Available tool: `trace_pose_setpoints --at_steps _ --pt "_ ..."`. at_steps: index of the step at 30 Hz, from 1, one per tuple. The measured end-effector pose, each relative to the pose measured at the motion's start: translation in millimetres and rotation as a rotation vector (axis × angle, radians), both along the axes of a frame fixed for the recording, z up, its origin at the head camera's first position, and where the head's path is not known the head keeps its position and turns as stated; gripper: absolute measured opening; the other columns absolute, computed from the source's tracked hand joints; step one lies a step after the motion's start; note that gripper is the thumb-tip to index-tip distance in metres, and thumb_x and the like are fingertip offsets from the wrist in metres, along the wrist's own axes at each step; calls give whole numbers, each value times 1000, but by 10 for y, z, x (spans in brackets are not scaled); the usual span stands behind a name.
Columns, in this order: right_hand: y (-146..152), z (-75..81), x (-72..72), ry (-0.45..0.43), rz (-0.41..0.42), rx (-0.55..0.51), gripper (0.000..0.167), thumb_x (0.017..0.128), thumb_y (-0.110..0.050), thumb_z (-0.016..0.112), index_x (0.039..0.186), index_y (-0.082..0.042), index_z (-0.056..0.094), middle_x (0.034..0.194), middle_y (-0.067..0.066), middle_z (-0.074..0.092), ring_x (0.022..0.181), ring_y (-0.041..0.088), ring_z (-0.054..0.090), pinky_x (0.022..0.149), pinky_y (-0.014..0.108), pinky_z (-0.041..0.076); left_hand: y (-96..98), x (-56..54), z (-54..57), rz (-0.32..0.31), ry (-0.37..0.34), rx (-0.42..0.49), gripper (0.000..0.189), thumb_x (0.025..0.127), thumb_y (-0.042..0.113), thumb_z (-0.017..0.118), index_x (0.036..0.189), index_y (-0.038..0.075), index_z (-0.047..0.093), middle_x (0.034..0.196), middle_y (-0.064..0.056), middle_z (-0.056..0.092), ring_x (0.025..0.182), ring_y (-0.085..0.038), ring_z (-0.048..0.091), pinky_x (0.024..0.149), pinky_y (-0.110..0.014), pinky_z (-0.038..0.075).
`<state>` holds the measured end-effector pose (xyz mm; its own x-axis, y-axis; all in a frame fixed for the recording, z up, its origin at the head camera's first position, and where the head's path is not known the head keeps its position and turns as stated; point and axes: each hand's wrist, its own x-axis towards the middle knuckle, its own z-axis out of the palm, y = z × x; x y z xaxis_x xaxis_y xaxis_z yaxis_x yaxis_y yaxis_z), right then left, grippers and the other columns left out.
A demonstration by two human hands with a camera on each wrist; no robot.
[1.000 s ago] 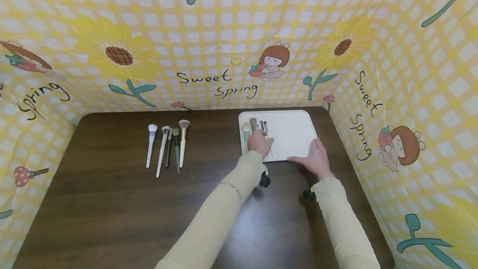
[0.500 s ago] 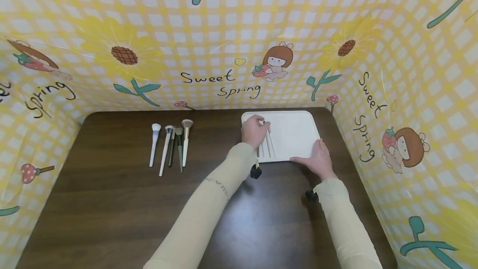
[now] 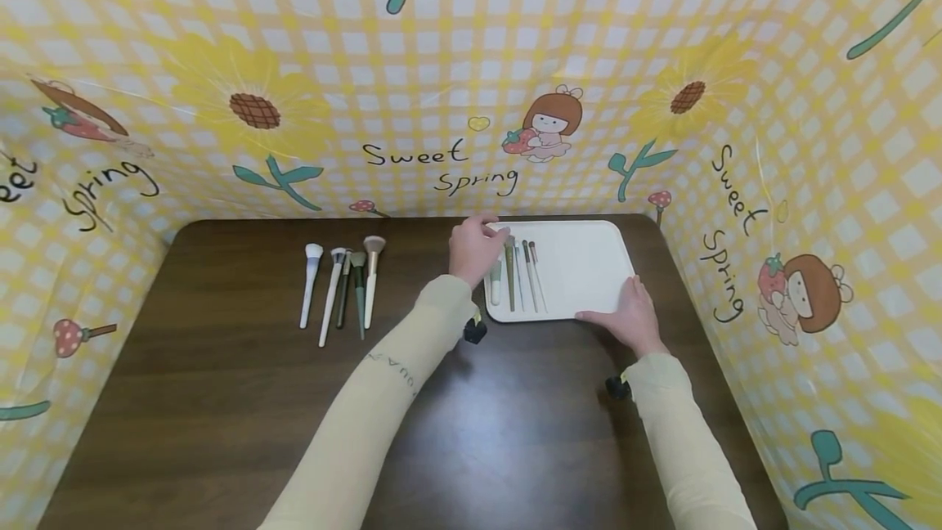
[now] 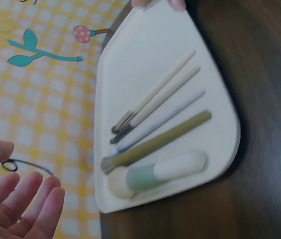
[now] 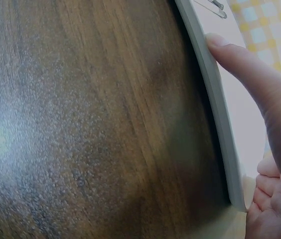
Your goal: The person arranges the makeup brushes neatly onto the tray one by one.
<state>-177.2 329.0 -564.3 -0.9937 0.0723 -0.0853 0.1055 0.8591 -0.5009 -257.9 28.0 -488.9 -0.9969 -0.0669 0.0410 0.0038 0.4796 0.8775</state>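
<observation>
A white tray (image 3: 581, 264) lies at the back right of the table, with several makeup brushes side by side along its left part. In the left wrist view these are a thick green-and-white brush (image 4: 141, 178), an olive brush (image 4: 163, 139), a pale blue-white brush (image 4: 168, 118) and two thin brushes with dark tips. My left hand (image 3: 473, 250) is over the tray's far left corner, fingers loosely bent and holding nothing. My right hand (image 3: 633, 316) grips the tray's near right corner, thumb at the near rim and fingers along the right side.
Another group of makeup brushes (image 3: 342, 289) lies on the left of the dark wooden table (image 3: 221, 399), bristles toward the back. Patterned yellow checked cloth (image 3: 412, 96) walls off the back and both sides.
My left hand has moved left from over the brushes in the tray to its far left corner, uncovering them. The right hand stays at the tray's corner.
</observation>
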Motion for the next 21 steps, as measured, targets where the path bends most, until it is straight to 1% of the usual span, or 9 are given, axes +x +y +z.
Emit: trace_pose_setpoints --at_steps 4,7,13,17,21 --pt "-5 -1 1 8 1 4 137 68 -60 89 150 21 16 156 42 16 146 53 16 118 56 16 -161 -44 -11 7 20 -22 34 94 31 74 122 11 72 92 -2 73 82 -17 68 76 -35 54" --pt "-9 -6 0 4 -3 2 137 68 -61 88 151 21 16 157 42 15 146 52 16 118 56 17 -304 -59 4 9 39 -56 33 95 32 73 120 11 73 92 -3 74 83 -19 68 78 -37 53" --pt "-11 -3 -6 0 -2 -5 139 67 -63 87 151 20 14 157 42 13 147 52 15 118 56 18 -599 -71 21 46 74 -96 33 94 32 74 119 11 72 93 -5 75 87 -24 69 85 -42 51" --pt "3 -19 2 -2 7 -3 140 67 -65 86 151 21 13 157 43 12 147 53 14 118 57 18 -762 -37 -20 49 74 -99 34 94 32 74 120 10 72 95 -6 74 87 -24 69 83 -42 52" --pt "5 -37 0 -4 11 0 139 69 -64 86 151 21 13 157 42 11 147 53 13 118 57 17 -937 37 -83 56 58 -102 35 94 32 74 120 9 71 96 -7 74 87 -23 69 81 -42 53"
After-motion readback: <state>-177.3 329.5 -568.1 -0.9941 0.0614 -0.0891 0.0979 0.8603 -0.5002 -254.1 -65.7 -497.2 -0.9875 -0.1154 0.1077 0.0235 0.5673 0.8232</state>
